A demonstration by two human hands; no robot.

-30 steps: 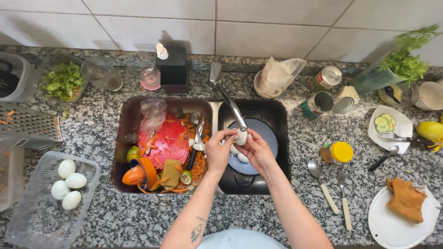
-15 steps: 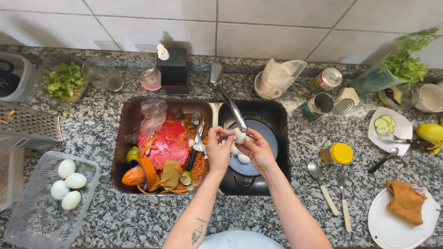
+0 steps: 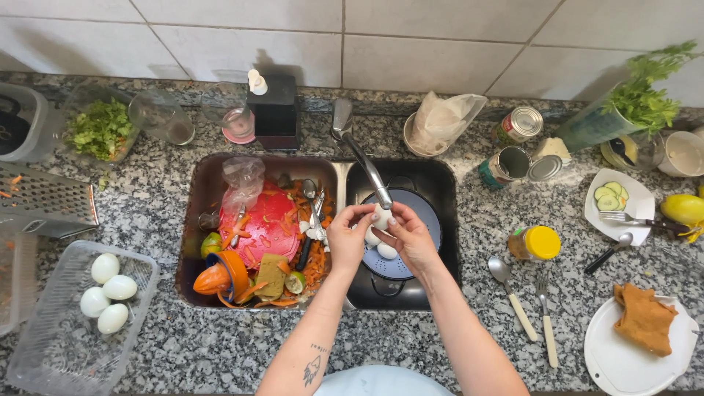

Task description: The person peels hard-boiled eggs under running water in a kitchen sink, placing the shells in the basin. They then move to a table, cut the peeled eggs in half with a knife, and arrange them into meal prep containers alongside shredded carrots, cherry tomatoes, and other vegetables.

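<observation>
Hands: left (image 3: 347,238) and right (image 3: 408,236) both gripping egg (image 3: 380,217) under tap (image 3: 364,166); strainer (image 3: 429,224) below, peeled eggs (image 3: 105,292) at 9 o'clock.

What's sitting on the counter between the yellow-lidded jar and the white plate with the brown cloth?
In the head view, a spoon and a fork lie side by side on the granite between the jar and the plate.

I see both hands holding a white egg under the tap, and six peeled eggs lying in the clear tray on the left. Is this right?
Not quite. The head view shows four eggs in the clear tray, not six. The rest holds: the left hand and right hand hold a white egg under the tap.
</observation>
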